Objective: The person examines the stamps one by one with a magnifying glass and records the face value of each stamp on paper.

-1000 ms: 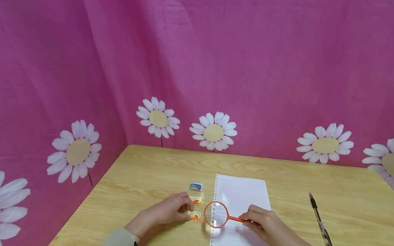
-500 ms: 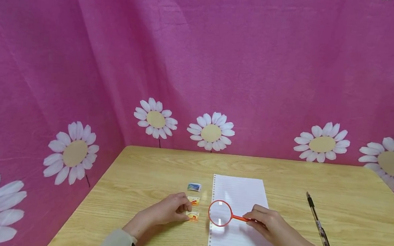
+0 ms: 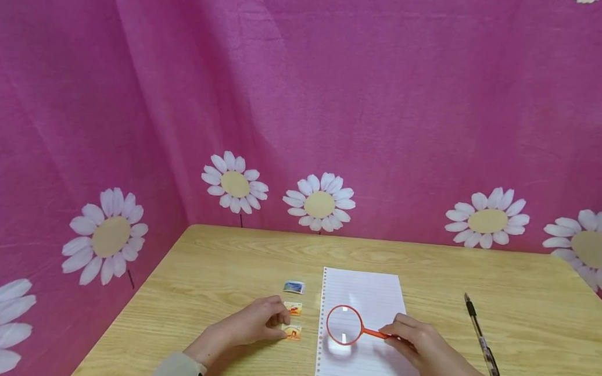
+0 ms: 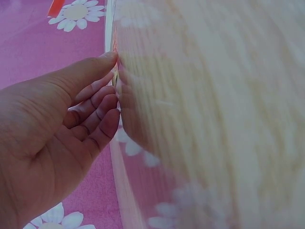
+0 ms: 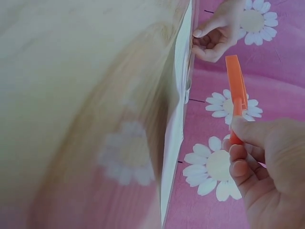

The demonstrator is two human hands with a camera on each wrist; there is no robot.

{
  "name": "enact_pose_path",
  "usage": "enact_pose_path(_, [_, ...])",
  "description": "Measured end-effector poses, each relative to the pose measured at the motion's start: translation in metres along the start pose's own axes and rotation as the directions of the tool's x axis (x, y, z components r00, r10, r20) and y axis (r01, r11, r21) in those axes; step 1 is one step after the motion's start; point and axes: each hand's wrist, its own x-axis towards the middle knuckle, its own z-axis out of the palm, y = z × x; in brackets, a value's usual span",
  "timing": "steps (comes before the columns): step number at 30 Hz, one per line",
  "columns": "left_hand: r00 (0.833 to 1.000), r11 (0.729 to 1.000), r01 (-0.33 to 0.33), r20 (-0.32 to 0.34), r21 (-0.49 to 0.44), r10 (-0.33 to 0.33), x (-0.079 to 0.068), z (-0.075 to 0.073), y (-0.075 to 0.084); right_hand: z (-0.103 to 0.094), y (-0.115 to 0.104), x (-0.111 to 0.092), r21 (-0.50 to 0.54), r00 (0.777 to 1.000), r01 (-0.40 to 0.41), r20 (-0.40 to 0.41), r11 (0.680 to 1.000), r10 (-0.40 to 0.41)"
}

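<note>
My right hand [image 3: 423, 346] pinches the handle of an orange-red magnifying glass [image 3: 344, 325] between thumb and fingers. Its lens is held over the left part of a lined white sheet [image 3: 372, 368]; in the right wrist view, the magnifying glass [image 5: 234, 78] appears nearly edge-on. My left hand [image 3: 252, 326] rests on the table with bent, relaxed fingers. Its fingertips touch the left edges of two small yellow-and-orange stamps, the near stamp [image 3: 293, 332] and the middle stamp [image 3: 295, 309], partly covering them. Behind these lies a blue stamp [image 3: 294, 287].
The sheet has punched holes along its left side. A black-capped clear pen [image 3: 481, 336] lies to the right of the right hand. The wooden table [image 3: 233, 253] meets a pink curtain [image 3: 401, 102] with daisies at the back and left.
The magnifying glass has moved right, from the sheet's left edge to wholly over the paper, away from the stamps. My left hand stays by the stamps. The head view has shifted slightly.
</note>
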Motion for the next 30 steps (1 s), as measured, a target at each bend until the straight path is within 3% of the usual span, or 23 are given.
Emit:
enact_pose_path(6, [1.000, 0.999, -0.017, 0.000, 0.029, 0.017, 0.000, 0.000, 0.000, -0.006, 0.004, -0.007, -0.015, 1.000, 0.003, -0.010, 1.000, -0.003])
enact_pose_path(12, [1.000, 1.000, 0.012, 0.009, 0.018, -0.012, 0.000, -0.001, 0.001, -0.011, 0.007, -0.015, -0.030, 0.999, -0.001, -0.033, 1.000, 0.000])
enact_pose_path(19, [1.000, 1.000, 0.009, 0.006, 0.013, -0.009, -0.001, 0.001, 0.000, -0.021, 0.005, -0.023, -0.053, 0.997, -0.078, -0.005, 0.996, 0.078])
enact_pose_path(30, [1.000, 1.000, 0.014, 0.012, -0.012, -0.013, -0.001, 0.000, 0.000, -0.033, 0.007, -0.034, -0.081, 0.993, -0.115, -0.025, 0.990, 0.114])
